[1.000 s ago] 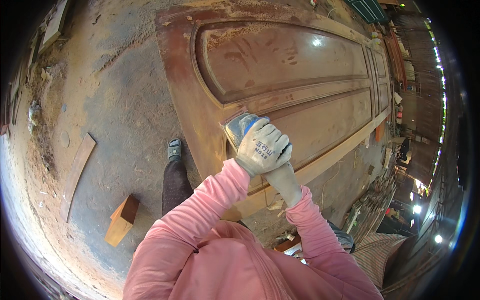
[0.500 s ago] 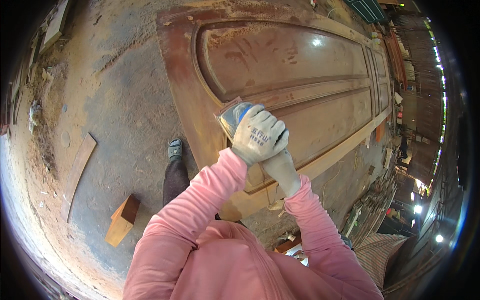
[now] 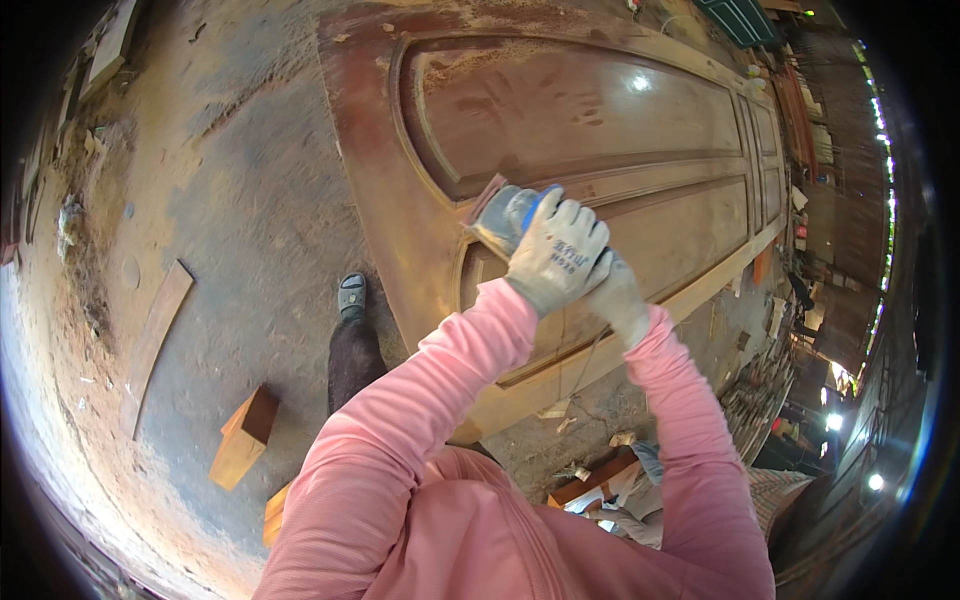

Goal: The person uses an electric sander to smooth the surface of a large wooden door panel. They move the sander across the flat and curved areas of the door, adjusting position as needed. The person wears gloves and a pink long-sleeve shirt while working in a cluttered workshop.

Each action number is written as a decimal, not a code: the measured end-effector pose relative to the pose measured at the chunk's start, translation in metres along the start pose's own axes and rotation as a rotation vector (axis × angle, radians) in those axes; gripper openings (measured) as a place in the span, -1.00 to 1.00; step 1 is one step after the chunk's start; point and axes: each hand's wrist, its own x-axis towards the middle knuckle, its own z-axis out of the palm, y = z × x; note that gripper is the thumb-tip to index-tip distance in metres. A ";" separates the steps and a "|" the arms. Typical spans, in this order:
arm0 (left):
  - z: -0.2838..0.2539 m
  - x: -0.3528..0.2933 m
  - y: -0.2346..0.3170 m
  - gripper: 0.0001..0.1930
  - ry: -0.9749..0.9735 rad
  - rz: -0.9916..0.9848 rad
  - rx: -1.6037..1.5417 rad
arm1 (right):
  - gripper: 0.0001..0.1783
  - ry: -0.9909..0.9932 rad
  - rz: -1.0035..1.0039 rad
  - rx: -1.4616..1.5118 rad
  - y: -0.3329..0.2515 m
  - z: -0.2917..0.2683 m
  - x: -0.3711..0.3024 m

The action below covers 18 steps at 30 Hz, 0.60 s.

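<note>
A dusty power sander (image 3: pixel 503 216) with a blue collar and a reddish sanding sheet at its front rests on a brown panelled wooden door (image 3: pixel 590 110). It lies over the moulding between two panels, near the door's left end. My left hand (image 3: pixel 562 252), in a white work glove, is closed over the sander's body. Just behind it, to the right, my gloved right hand (image 3: pixel 618 300) is closed too, at the rear of the tool. Its fingers are mostly hidden behind the left hand. Pale dust and smudges cover parts of the door.
A curved wooden board (image 3: pixel 158 345) and a wooden block (image 3: pixel 245 440) lie on the dusty floor to the left. My foot in a slipper (image 3: pixel 352 292) stands beside the door's near left corner. Stacked wood strips (image 3: pixel 757 395) lie at the right.
Both hands and the sander have moved to the right and slightly farther away across the door. The sander's front has tilted, with its sheet now at the central moulding. The grip is unchanged.
</note>
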 end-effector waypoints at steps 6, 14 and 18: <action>-0.018 -0.004 -0.009 -0.45 -0.230 -0.031 0.286 | -0.66 -0.353 0.120 0.035 0.005 -0.031 0.063; -0.030 -0.009 -0.009 -0.55 -0.280 -0.089 0.309 | -0.65 -0.588 0.070 -0.065 -0.019 -0.051 0.095; -0.022 -0.002 -0.009 -0.51 -0.257 -0.099 0.269 | -0.66 -0.560 0.032 -0.037 -0.008 -0.051 0.096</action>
